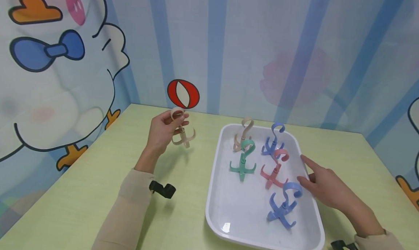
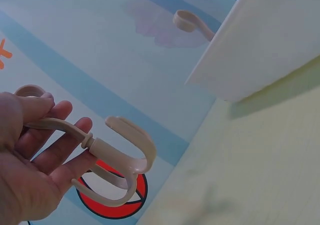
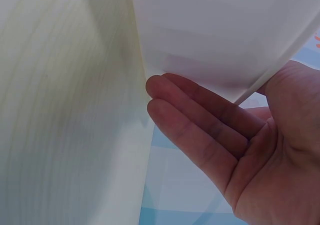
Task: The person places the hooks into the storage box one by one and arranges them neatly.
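My left hand [image 1: 162,131] holds a beige rotating hook hanger [image 1: 183,135] by its curved top, left of the tray. In the left wrist view, the thumb and fingers pinch the hanger's neck and its prongs [image 2: 122,160] point away from the palm. My right hand [image 1: 327,186] touches the right rim of the white tray [image 1: 214,191], with its thumb over the edge. Extended fingers [image 3: 200,130] lie along the tray's outer wall in the right wrist view. Inside the tray stand another beige hanger [image 1: 243,135], a green one [image 1: 243,164], a pink one [image 1: 273,175] and blue ones [image 1: 282,210].
The tray rests on a pale yellow-green table [image 1: 183,213], right of the middle. A printed curtain [image 1: 242,53] with blue stripes rises behind the table's back edge. On the left stands a cartoon bird backdrop [image 1: 59,108]. Each wrist carries a small black mount [image 1: 162,189].
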Demonstrator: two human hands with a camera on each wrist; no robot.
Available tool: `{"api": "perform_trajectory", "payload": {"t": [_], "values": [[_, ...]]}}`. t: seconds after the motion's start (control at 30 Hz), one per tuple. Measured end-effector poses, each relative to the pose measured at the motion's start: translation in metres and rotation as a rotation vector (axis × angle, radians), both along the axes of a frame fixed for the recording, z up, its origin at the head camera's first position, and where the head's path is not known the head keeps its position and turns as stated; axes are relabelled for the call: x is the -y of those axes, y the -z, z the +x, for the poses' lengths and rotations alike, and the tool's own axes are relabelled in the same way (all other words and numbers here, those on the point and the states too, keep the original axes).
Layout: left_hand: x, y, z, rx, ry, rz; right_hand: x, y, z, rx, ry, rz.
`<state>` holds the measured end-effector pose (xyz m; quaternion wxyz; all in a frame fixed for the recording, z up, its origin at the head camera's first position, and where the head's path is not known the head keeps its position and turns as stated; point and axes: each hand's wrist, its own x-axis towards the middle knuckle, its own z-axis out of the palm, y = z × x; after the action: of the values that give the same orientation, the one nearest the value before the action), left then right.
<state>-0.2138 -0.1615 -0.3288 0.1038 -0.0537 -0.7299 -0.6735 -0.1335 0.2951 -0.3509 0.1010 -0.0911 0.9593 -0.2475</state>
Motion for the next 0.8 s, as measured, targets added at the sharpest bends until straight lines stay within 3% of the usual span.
{"api": "perform_trajectory", "payload": {"t": [0.5, 0.8], "values": [[-0.005, -0.011, 0.008, -0.017, 0.049, -0.041, 0.002, 0.000, 0.000, -0.001, 0.006, 0.011], [-0.009, -0.017, 0.012, -0.013, 0.090, -0.017, 0.002, 0.000, 0.001, -0.004, 0.005, 0.005]]}}
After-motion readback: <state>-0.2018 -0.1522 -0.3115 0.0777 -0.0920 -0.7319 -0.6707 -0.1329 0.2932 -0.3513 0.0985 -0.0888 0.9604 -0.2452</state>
